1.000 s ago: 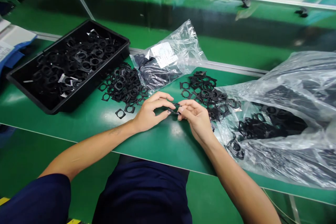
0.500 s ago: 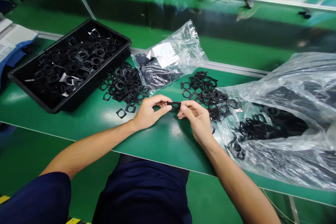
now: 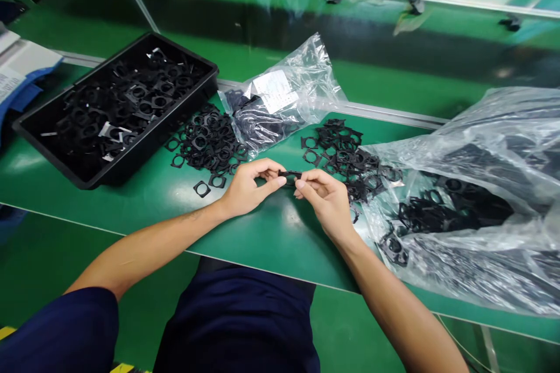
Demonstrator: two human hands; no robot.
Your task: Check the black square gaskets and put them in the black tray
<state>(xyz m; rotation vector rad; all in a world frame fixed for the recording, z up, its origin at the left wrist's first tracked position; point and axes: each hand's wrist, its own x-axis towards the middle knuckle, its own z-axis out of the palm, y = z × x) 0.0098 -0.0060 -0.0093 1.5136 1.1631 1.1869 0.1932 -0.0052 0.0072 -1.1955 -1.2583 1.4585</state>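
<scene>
A small black plastic frame with a round opening (image 3: 289, 174) is pinched between my two hands above the green table. My left hand (image 3: 251, 186) grips its left end with thumb and fingers. The right end is between the thumb and fingers of my right hand (image 3: 326, 198). Behind my left hand lies a pile of flat black square rings (image 3: 207, 140), with a few loose ones in front. Another heap of black frames (image 3: 341, 148) lies behind my right hand. Fingers hide part of the held piece.
A black tray (image 3: 144, 140) full of similar parts stands at the left. A labelled clear bag (image 3: 301, 87) with black parts lies behind my hands. At the right, a large open plastic bag (image 3: 472, 256) spills black parts. The green table's (image 3: 262, 239) front edge is near my lap.
My right thumb and fingers have shifted slightly on the right end of the black frame, and the frame is tilted a little differently. My left hand stays in place.
</scene>
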